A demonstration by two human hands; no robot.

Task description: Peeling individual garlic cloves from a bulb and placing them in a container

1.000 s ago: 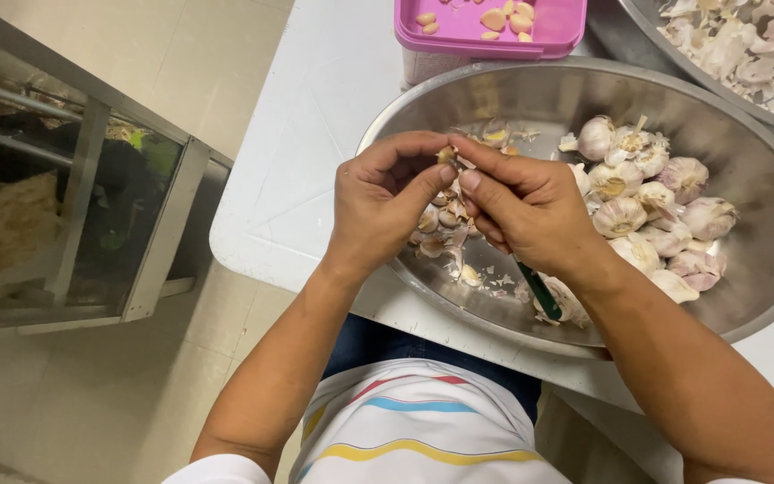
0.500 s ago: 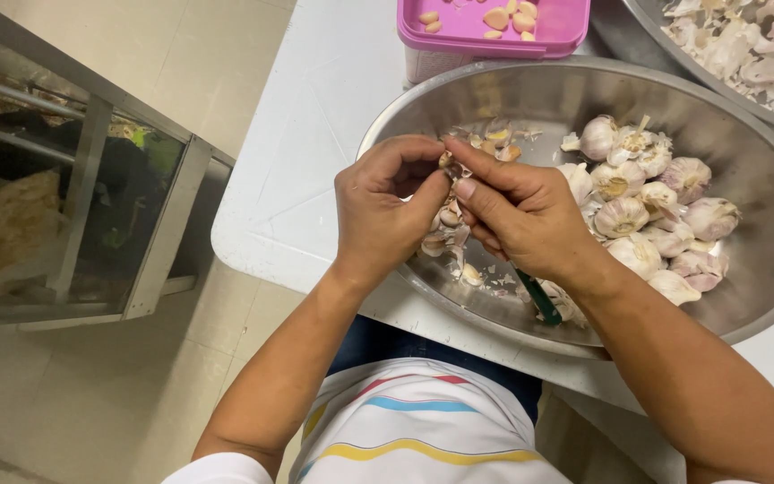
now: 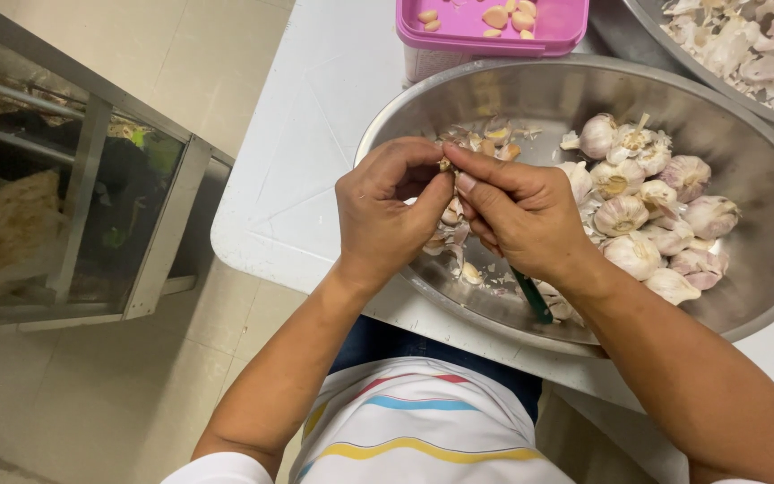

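Fingertips (image 3: 455, 176) of both hands pinched on a small garlic clove (image 3: 445, 165), held over the near-left part of the steel bowl (image 3: 530, 85). Left hand (image 3: 385, 208) steadying, right hand (image 3: 520, 213) apparently peeling, green handle (image 3: 532, 299) tucked beneath. Probably mid-peel; calling next for stripping skin cleanly.

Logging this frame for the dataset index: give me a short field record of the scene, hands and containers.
left hand: pinching a small garlic piece at the fingertips
right hand: meets the left on the same piece; a green handle sticks out below the palm
steel bowl: under both hands, whole garlic bulbs on its right side, skins and cloves on the left
pink tub: behind the bowl, peeled cloves on top
second bowl: top right, papery skins
surface: white table
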